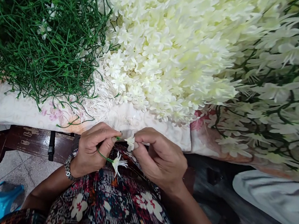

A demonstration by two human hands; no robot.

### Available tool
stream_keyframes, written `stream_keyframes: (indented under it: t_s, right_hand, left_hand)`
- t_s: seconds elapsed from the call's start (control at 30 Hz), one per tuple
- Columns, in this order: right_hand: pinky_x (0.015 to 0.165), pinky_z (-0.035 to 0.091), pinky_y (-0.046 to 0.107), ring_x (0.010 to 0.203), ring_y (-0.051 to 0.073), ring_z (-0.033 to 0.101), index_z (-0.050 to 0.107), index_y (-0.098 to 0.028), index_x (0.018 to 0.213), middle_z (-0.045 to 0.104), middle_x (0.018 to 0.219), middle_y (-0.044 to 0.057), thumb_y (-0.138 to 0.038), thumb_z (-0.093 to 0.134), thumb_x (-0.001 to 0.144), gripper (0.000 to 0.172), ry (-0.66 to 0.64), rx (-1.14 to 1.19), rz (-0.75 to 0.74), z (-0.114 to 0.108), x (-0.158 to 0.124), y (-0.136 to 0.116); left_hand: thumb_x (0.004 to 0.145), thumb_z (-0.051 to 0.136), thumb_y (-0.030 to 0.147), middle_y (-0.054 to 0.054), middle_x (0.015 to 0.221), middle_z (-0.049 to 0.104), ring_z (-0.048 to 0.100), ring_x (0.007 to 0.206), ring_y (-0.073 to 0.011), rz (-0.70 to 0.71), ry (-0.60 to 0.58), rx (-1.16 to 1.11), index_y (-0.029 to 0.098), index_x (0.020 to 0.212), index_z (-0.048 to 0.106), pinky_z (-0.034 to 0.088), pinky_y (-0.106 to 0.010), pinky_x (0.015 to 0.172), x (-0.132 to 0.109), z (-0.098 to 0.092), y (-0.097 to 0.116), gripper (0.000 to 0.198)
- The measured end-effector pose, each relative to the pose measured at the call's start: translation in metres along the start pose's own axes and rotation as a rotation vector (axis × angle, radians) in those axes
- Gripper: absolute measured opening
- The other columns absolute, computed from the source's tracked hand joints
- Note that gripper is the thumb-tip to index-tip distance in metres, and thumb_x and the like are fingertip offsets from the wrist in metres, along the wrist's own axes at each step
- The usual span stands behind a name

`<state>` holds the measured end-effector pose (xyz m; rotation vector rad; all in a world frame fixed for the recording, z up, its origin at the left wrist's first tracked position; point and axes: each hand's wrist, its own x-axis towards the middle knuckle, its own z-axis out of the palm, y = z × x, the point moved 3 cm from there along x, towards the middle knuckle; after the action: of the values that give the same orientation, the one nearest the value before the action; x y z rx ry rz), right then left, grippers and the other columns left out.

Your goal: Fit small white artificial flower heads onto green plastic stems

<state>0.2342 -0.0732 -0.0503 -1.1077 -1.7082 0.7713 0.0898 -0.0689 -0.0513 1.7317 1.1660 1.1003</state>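
Observation:
Over my lap, my left hand point(94, 147) pinches a thin green plastic stem point(103, 156) whose tip pokes out past the thumb and forefinger. A white artificial flower point(117, 163) with long stamens hangs from a lower branch of that stem. Facing it, my right hand point(160, 157) grips a small white flower head point(130, 142) between thumb and forefinger. A narrow gap lies between this flower head and the stem tip. Behind my hands, a big heap of white petal heads point(155, 65) rests on the floral-patterned cloth point(153, 125).
To the left of the petals is a pile of green stems point(49, 41). White stamen pieces point(100, 102) lie between the two heaps. Finished-looking flowers point(270, 105) on green stems fill the right side. A blue plastic stool point(1, 199) stands on the floor, lower left.

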Motion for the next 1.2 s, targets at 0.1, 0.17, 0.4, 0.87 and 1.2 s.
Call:
stream_keyframes:
  t_s: [0.1, 0.17, 0.4, 0.87, 1.2]
  right_hand:
    - [0.055, 0.041, 0.020, 0.062, 0.007, 0.050, 0.050, -0.015, 0.079, 0.053, 0.067, -0.001, -0.001, 0.051, 0.067, 0.019, 0.001, -0.001, -0.061, -0.007, 0.002, -0.007]
    - [0.057, 0.042, 0.021, 0.064, 0.008, 0.050, 0.050, -0.014, 0.080, 0.054, 0.068, 0.001, -0.001, 0.052, 0.067, 0.019, -0.039, -0.040, -0.118, -0.009, 0.004, -0.011]
    - [0.059, 0.042, 0.020, 0.063, 0.008, 0.049, 0.050, -0.014, 0.078, 0.056, 0.066, 0.002, -0.005, 0.051, 0.071, 0.011, -0.149, -0.263, -0.158, -0.005, 0.006, -0.012]
    - [0.060, 0.042, 0.023, 0.064, 0.011, 0.051, 0.052, -0.012, 0.076, 0.055, 0.066, 0.003, -0.009, 0.050, 0.075, 0.004, -0.240, -0.441, -0.178, -0.005, 0.004, -0.010]
    - [0.060, 0.042, 0.020, 0.065, 0.009, 0.052, 0.049, -0.014, 0.079, 0.055, 0.066, 0.002, -0.008, 0.049, 0.075, 0.008, -0.223, -0.360, -0.145, -0.007, 0.003, -0.004]
  left_hand:
    - [0.075, 0.051, 0.007, -0.001, 0.070, 0.056, 0.051, 0.063, -0.0076, 0.029, -0.017, 0.045, 0.014, 0.085, 0.060, 0.041, -0.020, 0.055, 0.000, 0.001, 0.000, 0.015]
    - [0.075, 0.051, 0.007, -0.001, 0.069, 0.055, 0.050, 0.062, -0.0077, 0.053, -0.031, 0.078, 0.015, 0.086, 0.059, 0.041, -0.020, 0.054, -0.001, 0.002, 0.000, 0.016]
    - [0.073, 0.049, 0.004, -0.002, 0.071, 0.053, 0.049, 0.063, -0.0082, 0.151, -0.029, 0.258, 0.013, 0.088, 0.058, 0.041, -0.020, 0.052, -0.005, 0.004, 0.001, 0.020]
    - [0.074, 0.046, 0.007, 0.000, 0.063, 0.047, 0.044, 0.054, -0.0079, 0.247, -0.102, 0.572, 0.013, 0.079, 0.057, 0.036, -0.020, 0.046, -0.003, 0.010, 0.000, 0.013]
    - [0.075, 0.046, 0.008, -0.001, 0.068, 0.053, 0.049, 0.059, -0.0076, 0.180, -0.171, 0.429, 0.014, 0.076, 0.057, 0.040, -0.020, 0.052, -0.002, 0.008, -0.002, 0.012]
